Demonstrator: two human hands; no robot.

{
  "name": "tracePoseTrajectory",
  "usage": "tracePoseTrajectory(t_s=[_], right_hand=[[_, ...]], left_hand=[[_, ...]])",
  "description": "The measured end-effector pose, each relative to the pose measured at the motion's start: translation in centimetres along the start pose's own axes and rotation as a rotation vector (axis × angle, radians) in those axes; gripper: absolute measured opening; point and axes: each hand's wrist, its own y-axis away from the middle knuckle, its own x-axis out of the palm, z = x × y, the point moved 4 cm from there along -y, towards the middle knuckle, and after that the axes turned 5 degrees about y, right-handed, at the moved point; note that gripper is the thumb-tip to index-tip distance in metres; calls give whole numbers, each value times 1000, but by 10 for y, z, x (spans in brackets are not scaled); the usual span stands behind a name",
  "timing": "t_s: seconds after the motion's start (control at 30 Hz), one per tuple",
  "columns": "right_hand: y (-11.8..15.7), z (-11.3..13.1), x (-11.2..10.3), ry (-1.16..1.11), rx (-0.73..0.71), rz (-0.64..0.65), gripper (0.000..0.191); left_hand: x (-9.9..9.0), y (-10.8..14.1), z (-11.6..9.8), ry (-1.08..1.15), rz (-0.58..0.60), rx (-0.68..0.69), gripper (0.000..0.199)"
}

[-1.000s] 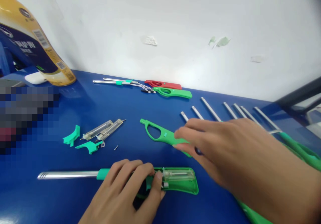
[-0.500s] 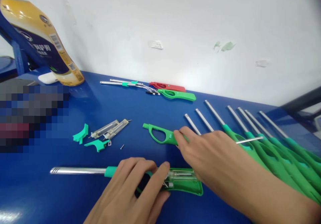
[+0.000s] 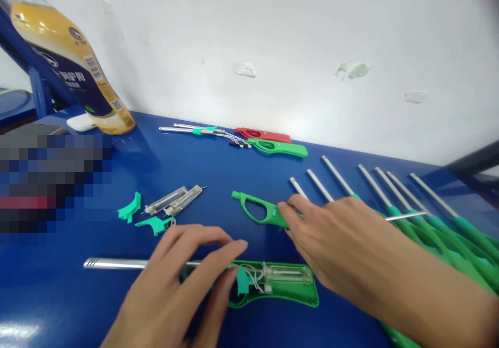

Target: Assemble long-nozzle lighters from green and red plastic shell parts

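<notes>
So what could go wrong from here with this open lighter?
The white wires loop loosely inside the open green shell, so they might get pinched if the green cover in your right hand closes over them. Your left hand is right beside the teal trigger; a nudge could shift it.

Yellow btl (image 3: 64,30) w/ dark blue label on the table (image 3: 218,171), white thing (image 3: 80,123) by its base, wall (image 3: 292,20) behind's kinda patchy tbh.

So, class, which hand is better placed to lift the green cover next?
Probably the right hand: its fingertips are on the cover, while the left hand is over the open handle.
</notes>
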Motion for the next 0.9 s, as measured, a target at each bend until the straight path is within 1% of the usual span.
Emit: tracePoseTrajectory(t_s=[0.07, 0.13, 0.3, 0.53, 0.63, 0.73, 0.77, 0.83, 0.9], right_hand=[[1, 0, 2, 10, -9, -7, 36], [1, 1, 4, 22, -10, 24, 38], [2, 2, 6, -8, 17, 93, 25], [-1, 2, 4, -56, 5, 77, 26], [-2, 1, 2, -63, 0, 79, 22], [-3, 2, -1, -41, -6, 59, 11], [-4, 3, -1, -22, -14, 50, 15], [-6, 6, -2, 16, -53, 58, 39], [-7, 8, 0, 37, -96, 114, 56]], left_hand=[[-7, -3, 9, -41, -20, -3, 34], [-13, -5, 17, -60, -30, -18, 31], [-23, -8, 27, -85, -60, -69, 29], [-24, -9, 27, -68, -41, -42, 28], [-23, -8, 27, -87, -39, -27, 29], [-22, -7, 27, -107, -55, -6, 30], [-22, -7, 27, -115, -55, -1, 30], [-21, -7, 27, -125, -47, -1, 28], [-21, -6, 27, -120, -34, -14, 29]])
